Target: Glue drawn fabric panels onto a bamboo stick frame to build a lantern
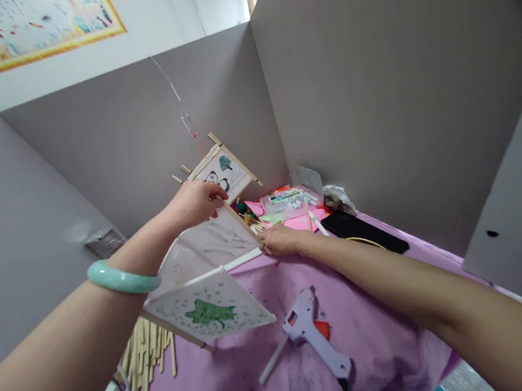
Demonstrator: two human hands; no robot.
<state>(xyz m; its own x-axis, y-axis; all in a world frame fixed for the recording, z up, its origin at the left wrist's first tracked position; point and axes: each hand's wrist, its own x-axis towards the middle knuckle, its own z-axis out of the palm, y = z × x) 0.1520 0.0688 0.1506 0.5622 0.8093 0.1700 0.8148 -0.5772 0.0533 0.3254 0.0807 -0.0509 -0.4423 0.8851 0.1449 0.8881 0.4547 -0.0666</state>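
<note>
Rising on the left, far and right sides, tall grey flat partition panels (370, 84) enclose a desk (243, 384) draped in creased purple cloth. Over its left-middle part stands a white, box-like panelled structure (207, 283) edged with pale wooden strips, one face painted with a green shape. It looks light and rather fragile: the strips should feel stiff, the thin white faces soft enough to dent or crease, so the wooden edges and corners are the better hold. Beyond it, near the far partition, sits a pale wood-framed panda picture (235, 176); nearer, on the left, lies a loose pile of pale wooden sticks (147, 353). A flat black rectangular slab (365, 232) lies on the right, and a lilac plastic glue gun (313, 339) lies near the middle. Smaller still, the left hand (199, 201) pinches the upper far end of the structure's far wooden edge, while the right hand (280, 239) grasps its lower end. Last comes the slim whitish rod (273, 359) projecting from the gun.
</note>
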